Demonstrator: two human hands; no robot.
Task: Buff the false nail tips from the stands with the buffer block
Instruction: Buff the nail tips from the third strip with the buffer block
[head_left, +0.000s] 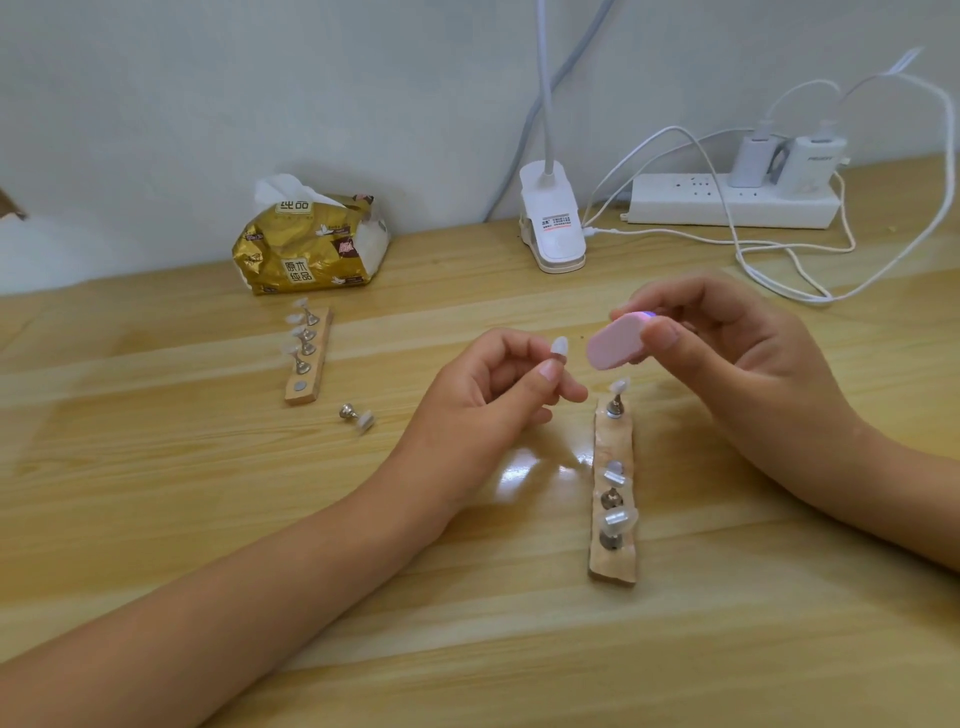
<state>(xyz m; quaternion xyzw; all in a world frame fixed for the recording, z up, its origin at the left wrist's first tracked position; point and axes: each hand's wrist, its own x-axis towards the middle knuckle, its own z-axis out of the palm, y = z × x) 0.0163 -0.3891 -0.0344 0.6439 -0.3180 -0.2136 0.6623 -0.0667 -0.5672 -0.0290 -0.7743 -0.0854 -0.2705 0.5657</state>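
My left hand (498, 384) pinches a pale false nail tip (559, 347) between thumb and fingers, held up above the table. My right hand (727, 343) grips a pink oval buffer block (615, 345), its face a short gap to the right of the tip. Below the hands lies a wooden stand (613, 514) with three metal holders carrying nail tips. A second wooden stand (307, 358) at the left holds several tipped holders and one bare magnet spot. One loose holder (357, 415) with a tip lies on its side near that stand.
A gold tissue pack (306, 244) sits at the back left. A white clip lamp base (551, 228) stands at the back middle. A white power strip (727, 200) with two chargers and looping white cables (779, 270) occupies the back right of the wooden table (156, 493).
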